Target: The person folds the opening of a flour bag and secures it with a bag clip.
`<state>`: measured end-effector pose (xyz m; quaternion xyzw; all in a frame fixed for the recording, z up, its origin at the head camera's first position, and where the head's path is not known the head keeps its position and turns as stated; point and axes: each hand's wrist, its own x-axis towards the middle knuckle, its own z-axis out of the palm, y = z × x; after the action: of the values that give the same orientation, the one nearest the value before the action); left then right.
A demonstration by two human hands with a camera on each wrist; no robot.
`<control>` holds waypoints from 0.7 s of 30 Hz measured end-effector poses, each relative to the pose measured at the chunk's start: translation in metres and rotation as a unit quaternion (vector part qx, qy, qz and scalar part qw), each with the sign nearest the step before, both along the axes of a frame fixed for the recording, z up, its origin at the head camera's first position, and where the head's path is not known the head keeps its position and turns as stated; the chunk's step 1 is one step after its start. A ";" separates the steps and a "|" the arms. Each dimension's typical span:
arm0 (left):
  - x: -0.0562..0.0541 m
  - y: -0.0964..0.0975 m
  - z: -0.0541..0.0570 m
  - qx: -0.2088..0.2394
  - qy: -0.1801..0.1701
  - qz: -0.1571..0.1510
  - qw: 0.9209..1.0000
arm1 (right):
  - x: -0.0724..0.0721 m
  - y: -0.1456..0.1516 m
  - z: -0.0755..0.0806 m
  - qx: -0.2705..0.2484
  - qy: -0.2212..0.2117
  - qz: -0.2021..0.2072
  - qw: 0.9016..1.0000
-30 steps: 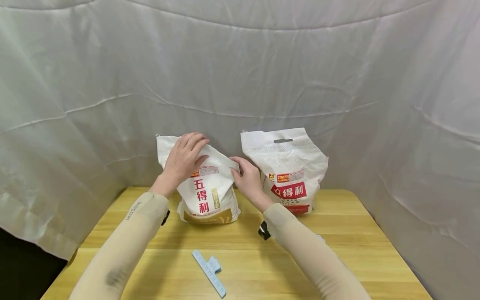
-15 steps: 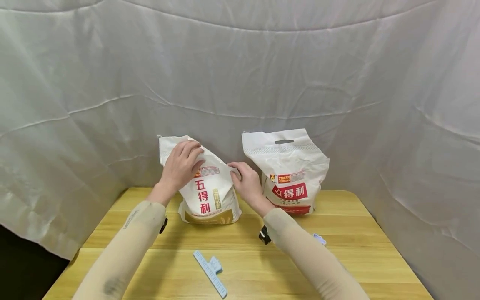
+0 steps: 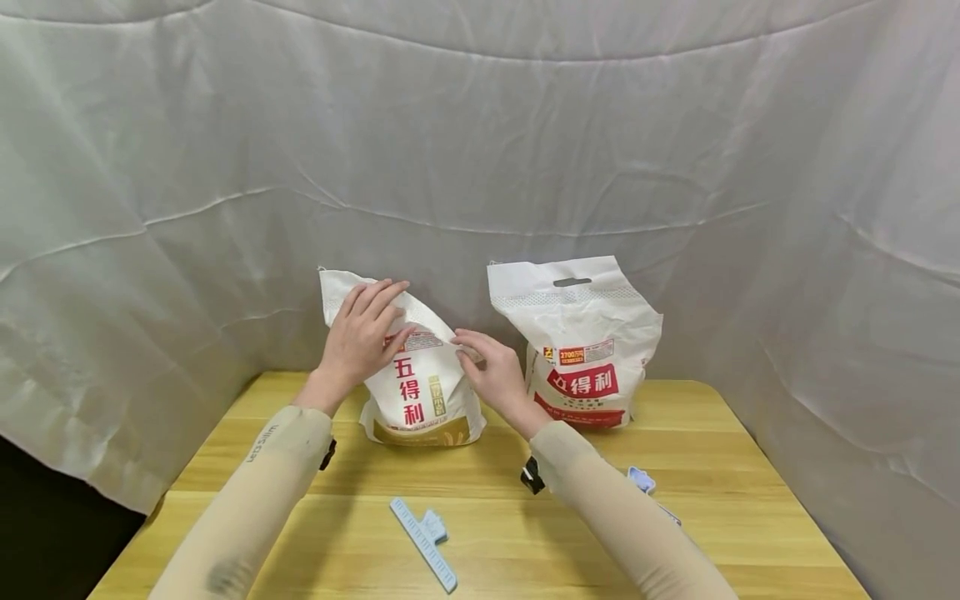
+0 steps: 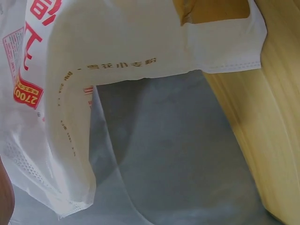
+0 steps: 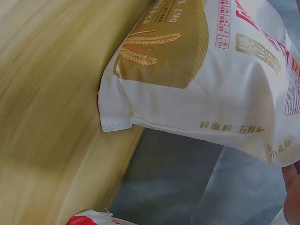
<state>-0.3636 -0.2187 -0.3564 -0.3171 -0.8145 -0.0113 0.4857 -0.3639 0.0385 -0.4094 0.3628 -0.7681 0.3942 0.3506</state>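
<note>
Bag [image 3: 431, 396] stands on table [image 3: 510, 542]. Left hand [image 3: 362, 332] (fingers extended) rests on its top, right hand [image 3: 492, 371] pinches its upper edge! Second bag [image 3: 581, 333] near, clip [image 3: 425, 543] in front.

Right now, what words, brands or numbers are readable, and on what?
"五得利": left bag, front
"雪花小麦粉": its side
"好面粉": its other side
"2.5kg": its gold panel
"得利": right bag, red banner
"2700": both bags
"Lets Slim": left sleeve
Other print, clip marks: too small, creased or blurred.
</note>
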 end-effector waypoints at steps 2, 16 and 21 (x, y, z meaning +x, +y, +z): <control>0.000 0.001 0.001 0.008 -0.005 0.001 1.000 | 0.001 0.000 -0.001 0.008 -0.006 0.007 1.000; 0.003 0.013 0.012 0.067 -0.108 -0.016 0.992 | 0.001 0.001 -0.008 0.042 -0.009 -0.011 0.999; 0.004 0.013 0.011 0.082 -0.124 -0.010 0.989 | 0.000 -0.001 -0.007 0.019 -0.017 -0.036 0.999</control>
<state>-0.3594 -0.2053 -0.3454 -0.2806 -0.8612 -0.1226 0.4057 -0.3637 0.0379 -0.4168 0.3347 -0.7937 0.3732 0.3445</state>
